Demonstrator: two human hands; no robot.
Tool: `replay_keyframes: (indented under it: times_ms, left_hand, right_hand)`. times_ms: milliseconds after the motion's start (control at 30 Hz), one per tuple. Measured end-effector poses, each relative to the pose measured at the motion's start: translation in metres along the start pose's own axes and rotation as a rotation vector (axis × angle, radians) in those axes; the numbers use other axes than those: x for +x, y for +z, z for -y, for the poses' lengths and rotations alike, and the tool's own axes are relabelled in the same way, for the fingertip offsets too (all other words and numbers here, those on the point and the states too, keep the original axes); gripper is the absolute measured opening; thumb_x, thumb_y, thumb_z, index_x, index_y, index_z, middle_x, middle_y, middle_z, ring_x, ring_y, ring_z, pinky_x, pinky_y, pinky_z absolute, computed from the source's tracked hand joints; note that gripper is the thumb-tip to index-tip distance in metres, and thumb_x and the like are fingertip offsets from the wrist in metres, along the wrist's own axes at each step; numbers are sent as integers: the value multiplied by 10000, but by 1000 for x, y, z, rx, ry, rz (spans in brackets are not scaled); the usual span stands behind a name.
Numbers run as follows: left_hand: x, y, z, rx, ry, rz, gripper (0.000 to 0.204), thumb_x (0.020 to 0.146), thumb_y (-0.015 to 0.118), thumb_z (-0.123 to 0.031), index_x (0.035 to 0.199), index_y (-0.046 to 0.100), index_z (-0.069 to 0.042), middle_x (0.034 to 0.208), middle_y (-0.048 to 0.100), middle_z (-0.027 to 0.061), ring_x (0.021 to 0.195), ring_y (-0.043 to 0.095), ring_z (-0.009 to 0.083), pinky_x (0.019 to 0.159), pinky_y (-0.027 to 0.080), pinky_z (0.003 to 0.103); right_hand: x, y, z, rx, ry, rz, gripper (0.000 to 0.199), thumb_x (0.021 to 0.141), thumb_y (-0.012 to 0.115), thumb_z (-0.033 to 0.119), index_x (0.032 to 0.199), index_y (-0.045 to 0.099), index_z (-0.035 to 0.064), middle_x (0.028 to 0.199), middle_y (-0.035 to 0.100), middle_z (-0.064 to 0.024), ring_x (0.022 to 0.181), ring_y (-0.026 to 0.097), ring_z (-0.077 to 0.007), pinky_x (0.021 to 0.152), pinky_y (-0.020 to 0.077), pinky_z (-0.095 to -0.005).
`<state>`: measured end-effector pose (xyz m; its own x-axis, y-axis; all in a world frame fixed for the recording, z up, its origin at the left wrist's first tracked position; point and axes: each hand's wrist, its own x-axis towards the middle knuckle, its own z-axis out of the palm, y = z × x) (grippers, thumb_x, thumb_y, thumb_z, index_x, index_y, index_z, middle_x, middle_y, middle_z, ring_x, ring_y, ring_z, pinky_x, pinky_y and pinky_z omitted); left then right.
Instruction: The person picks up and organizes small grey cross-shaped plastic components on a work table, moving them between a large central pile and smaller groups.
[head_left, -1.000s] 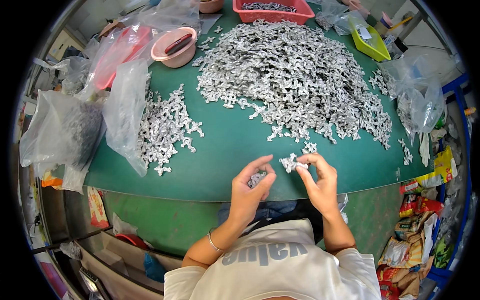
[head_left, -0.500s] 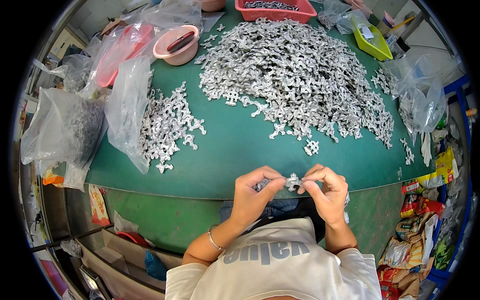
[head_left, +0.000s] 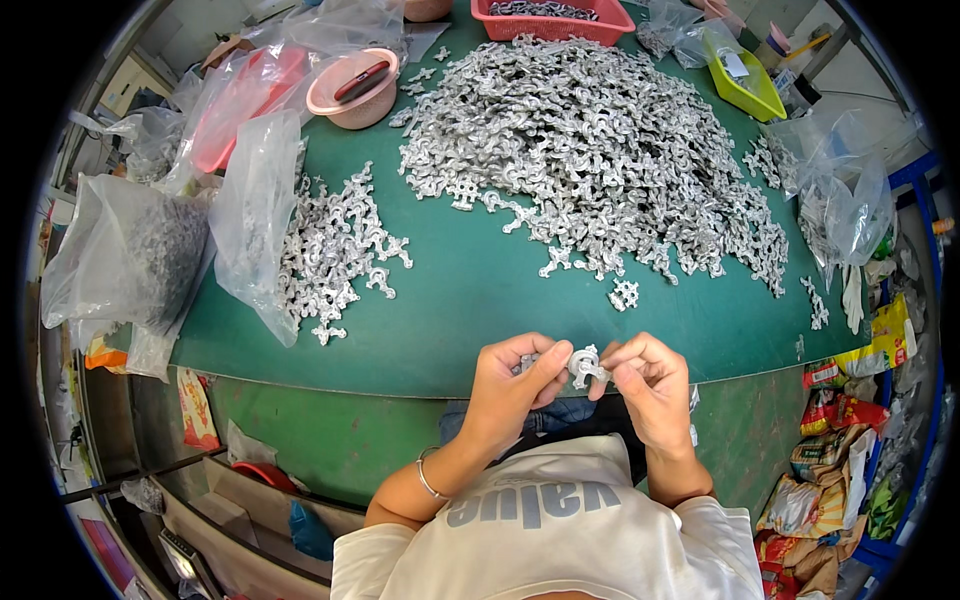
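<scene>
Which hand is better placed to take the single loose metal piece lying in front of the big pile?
Probably the right hand: it is nearer the loose piece, while the left hand also cups some metal. Both hands have fingers on the piece between them, though.

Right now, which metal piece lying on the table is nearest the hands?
The silver piece just beyond the right hand, on the near side of the big pile. It lies apart, green tabletop all around, closer than any other.
</scene>
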<state>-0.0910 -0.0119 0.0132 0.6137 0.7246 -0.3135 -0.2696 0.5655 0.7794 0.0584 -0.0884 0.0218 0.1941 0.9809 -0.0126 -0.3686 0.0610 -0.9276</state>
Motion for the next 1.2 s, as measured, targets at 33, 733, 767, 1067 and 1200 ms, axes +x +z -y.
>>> replay_keyframes:
  times_ms: [33, 733, 767, 1067, 1200]
  left_hand:
    - [0, 0, 0, -1, 0, 0, 204, 877, 567, -160, 764, 559, 10, 617, 504, 17, 473, 353, 43, 415, 238, 195]
    - [1, 7, -7, -44, 14, 79, 265, 905, 524, -235, 736, 539, -32, 636, 531, 13, 479, 374, 25, 404, 232, 181]
    - [1, 7, -7, -54, 14, 86, 263, 906, 524, -234, 737, 536, -32, 635, 530, 14, 480, 376, 25, 404, 233, 181]
    - [3, 8, -6, -88, 19, 126, 256, 910, 516, -226, 756, 535, -22, 629, 523, 17, 490, 406, 33, 407, 262, 175]
    - [4, 10, -9, -88, -32, 108, 252, 921, 492, -229, 823, 562, -7, 629, 521, 11, 494, 414, 37, 418, 284, 178]
  right_hand:
    - [0, 0, 0, 34, 14, 0, 76, 869, 546, 37, 874, 544, -39, 815, 612, -121, 734, 608, -165, 688, 488, -282]
    - [-10, 11, 6, 76, 43, 58, 274, 686, 660, -141, 896, 524, -29, 864, 611, -153, 819, 630, -222, 731, 507, -321]
    - [-10, 12, 6, 76, 43, 59, 274, 686, 660, -141, 896, 524, -29, 864, 611, -153, 819, 630, -222, 731, 507, -321]
    - [-12, 13, 1, -20, -34, 55, 294, 675, 660, -160, 896, 515, -32, 874, 596, -158, 828, 625, -234, 723, 521, -318]
    - [-11, 13, -2, 8, -18, 34, 283, 683, 662, -150, 893, 513, -35, 875, 601, -168, 822, 626, -232, 728, 520, -320]
